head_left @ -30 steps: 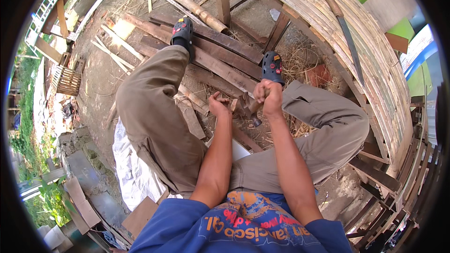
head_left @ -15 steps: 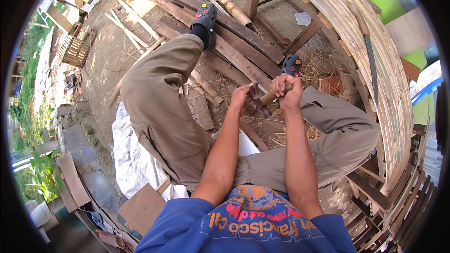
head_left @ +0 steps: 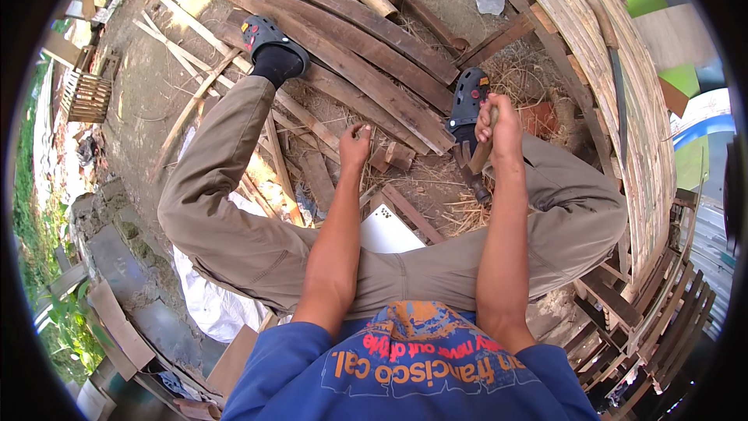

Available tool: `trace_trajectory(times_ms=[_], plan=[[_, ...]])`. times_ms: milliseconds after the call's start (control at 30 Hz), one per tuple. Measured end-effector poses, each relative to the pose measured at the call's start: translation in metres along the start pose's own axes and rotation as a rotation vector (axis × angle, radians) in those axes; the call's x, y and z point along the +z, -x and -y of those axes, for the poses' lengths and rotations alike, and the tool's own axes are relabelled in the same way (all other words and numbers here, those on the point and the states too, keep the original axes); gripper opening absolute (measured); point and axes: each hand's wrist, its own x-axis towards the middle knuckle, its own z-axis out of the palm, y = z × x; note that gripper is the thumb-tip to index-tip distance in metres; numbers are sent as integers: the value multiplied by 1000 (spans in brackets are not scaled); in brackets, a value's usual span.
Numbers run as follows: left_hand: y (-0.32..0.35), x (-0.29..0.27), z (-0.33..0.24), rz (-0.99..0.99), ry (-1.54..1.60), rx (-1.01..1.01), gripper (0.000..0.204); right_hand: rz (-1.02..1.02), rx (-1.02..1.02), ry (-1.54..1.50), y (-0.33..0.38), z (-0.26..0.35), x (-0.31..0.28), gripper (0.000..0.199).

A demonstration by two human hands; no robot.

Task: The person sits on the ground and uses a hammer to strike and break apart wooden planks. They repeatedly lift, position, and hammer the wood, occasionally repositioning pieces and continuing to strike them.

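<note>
Hammer (head_left: 475, 182) is clamped by its handle in my R hand (head_left: 502, 126), L hand (head_left: 354, 144) half-curled nr still-loose wood blocks (head_left: 400, 156), can't tell if it's pinching anything, w/ planks (head_left: 366, 97) already laid approx side by side.

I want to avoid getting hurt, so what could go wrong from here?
The right hand holds a hammer near the right clog; a missed swing might hit it. An unsheathed long-bladed knife lies near the edge of the bamboo slats; a bump could knock it down.
</note>
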Motion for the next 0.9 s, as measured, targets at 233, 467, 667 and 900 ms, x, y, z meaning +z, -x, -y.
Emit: trace_trajectory(times_ms=[233, 467, 667, 900], plan=[[-11, 17, -15, 65, -70, 166, 52, -180, -129, -144, -26, -6, -17, 28], [-8, 83, -26, 441, 402, -514, 81, -193, -174, -225, -28, -10, -21, 33], [16, 145, -41, 234, 652, -654, 109, -233, -197, -258, -23, -17, -13, 33], [31, 124, -58, 369, 926, -598, 109, -167, -262, -331, -26, -25, -18, 34]])
